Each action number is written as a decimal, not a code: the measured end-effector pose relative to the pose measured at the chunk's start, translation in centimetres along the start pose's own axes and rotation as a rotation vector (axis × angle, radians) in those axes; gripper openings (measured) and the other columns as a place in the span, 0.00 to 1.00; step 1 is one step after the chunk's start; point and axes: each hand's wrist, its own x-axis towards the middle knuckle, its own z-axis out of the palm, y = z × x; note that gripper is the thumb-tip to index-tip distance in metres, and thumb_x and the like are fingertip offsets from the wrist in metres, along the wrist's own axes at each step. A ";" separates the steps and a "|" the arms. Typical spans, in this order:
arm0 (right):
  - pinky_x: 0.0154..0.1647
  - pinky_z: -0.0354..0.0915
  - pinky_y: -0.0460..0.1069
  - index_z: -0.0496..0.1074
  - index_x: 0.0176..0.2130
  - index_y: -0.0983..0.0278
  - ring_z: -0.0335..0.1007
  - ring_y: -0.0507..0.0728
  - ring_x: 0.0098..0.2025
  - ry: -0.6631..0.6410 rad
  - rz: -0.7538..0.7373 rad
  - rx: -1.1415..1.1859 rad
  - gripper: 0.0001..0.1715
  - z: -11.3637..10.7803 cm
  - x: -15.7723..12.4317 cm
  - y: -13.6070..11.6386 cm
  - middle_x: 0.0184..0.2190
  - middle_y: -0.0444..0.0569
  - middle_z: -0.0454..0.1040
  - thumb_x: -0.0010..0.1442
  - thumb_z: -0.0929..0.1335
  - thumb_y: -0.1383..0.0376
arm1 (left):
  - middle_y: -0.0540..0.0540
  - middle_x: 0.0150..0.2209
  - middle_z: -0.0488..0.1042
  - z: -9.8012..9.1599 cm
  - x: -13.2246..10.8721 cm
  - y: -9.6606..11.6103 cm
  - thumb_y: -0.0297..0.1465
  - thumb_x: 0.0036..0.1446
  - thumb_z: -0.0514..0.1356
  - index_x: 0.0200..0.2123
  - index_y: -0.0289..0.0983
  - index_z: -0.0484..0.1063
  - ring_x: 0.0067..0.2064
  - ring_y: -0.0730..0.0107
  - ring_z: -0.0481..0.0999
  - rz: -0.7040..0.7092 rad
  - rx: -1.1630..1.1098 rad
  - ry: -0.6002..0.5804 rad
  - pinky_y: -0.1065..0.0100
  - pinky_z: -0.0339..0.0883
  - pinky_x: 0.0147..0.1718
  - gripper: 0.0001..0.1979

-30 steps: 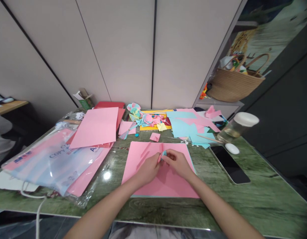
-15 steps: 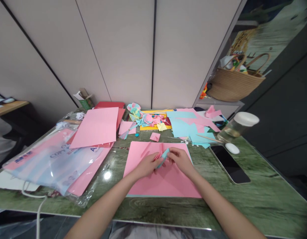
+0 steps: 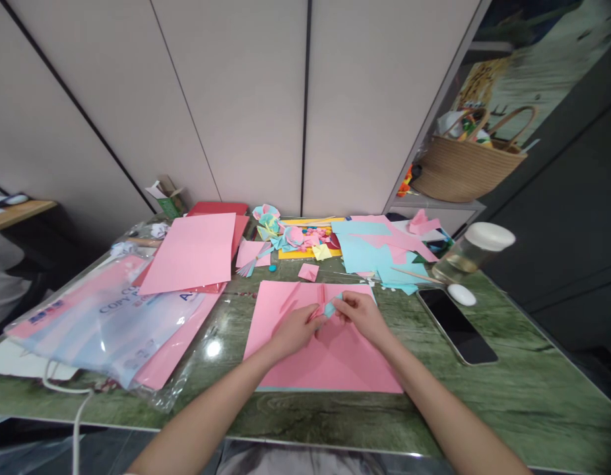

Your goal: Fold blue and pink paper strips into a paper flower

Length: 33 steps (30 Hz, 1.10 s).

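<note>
A narrow light-blue strip of paper [image 3: 332, 307] is held at the centre of the frame, just below mid-height, above a stack of large rectangular pink paper sheets [image 3: 330, 369]. One end is pinched by the left hand [image 3: 296, 328], the other by the right hand [image 3: 363, 316]; the hands are set close together, with a short length of strip exposed between the fingertips. Whether pink slips are also gripped on the left cannot be told.

The stack's lower edge is set back from the front edge of the green marbled bench [image 3: 523, 409], and green surface is seen between the two. Above the stack's top edge, a small folded pink paper square [image 3: 309, 272] is found near it, not overlapping.

Sideways room is bounded at left by a clear plastic paper pack [image 3: 102, 323], and at right by a black-screened rectangular phone [image 3: 458, 326]; both are well apart from the hands, with bench surface showing between. Beyond the phone's upper end, a white oval object [image 3: 462, 295] is noted just beside it. The upper margin is bounded by light-blue paper sheets [image 3: 357, 256] and a flat yellow rectangular piece [image 3: 286, 254].
</note>
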 end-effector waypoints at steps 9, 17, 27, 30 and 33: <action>0.18 0.51 0.42 0.62 0.21 0.67 0.55 0.45 0.16 -0.071 0.241 0.175 0.18 -5.0 1.6 2.2 0.15 0.39 0.61 0.45 0.68 0.56 | 0.51 0.27 0.67 -2.1 0.3 0.4 0.40 0.49 0.53 0.39 0.34 0.64 0.19 0.81 0.58 -0.074 -0.285 0.051 0.76 0.51 0.17 0.17; 0.20 0.55 0.43 0.66 0.28 0.68 0.60 0.48 0.18 -0.065 0.326 -0.177 0.18 -8.6 2.2 4.2 0.16 0.43 0.66 0.48 0.65 0.54 | 0.48 0.26 0.66 -3.8 1.6 -1.0 0.27 0.47 0.57 0.37 0.31 0.65 0.21 0.82 0.64 -0.212 -1.029 0.058 0.77 0.56 0.21 0.12; 0.24 0.54 0.45 0.68 0.39 0.63 0.65 0.53 0.22 0.315 0.047 -0.744 0.20 -6.6 2.0 2.5 0.17 0.42 0.67 0.52 0.61 0.54 | 0.53 0.20 0.62 -2.6 1.4 -1.3 0.41 0.50 0.54 0.41 0.35 0.64 0.14 0.84 0.57 -0.308 -0.978 0.010 0.78 0.46 0.13 0.18; 0.23 0.53 0.45 0.69 0.37 0.64 0.62 0.52 0.21 0.386 -0.053 -0.707 0.19 -5.2 1.3 1.3 0.16 0.42 0.65 0.54 0.59 0.55 | 0.55 0.19 0.59 -1.5 1.1 -1.1 0.45 0.51 0.50 0.39 0.35 0.65 0.13 0.85 0.52 -0.256 -0.839 0.005 0.78 0.39 0.12 0.20; 0.22 0.54 0.45 0.69 0.37 0.64 0.60 0.51 0.20 0.264 -0.092 -0.500 0.19 -3.0 0.7 0.5 0.17 0.42 0.64 0.55 0.59 0.54 | 0.55 0.17 0.57 -0.3 0.6 -0.6 0.45 0.53 0.47 0.36 0.35 0.66 0.14 0.83 0.55 -0.148 -0.612 0.050 0.78 0.42 0.12 0.20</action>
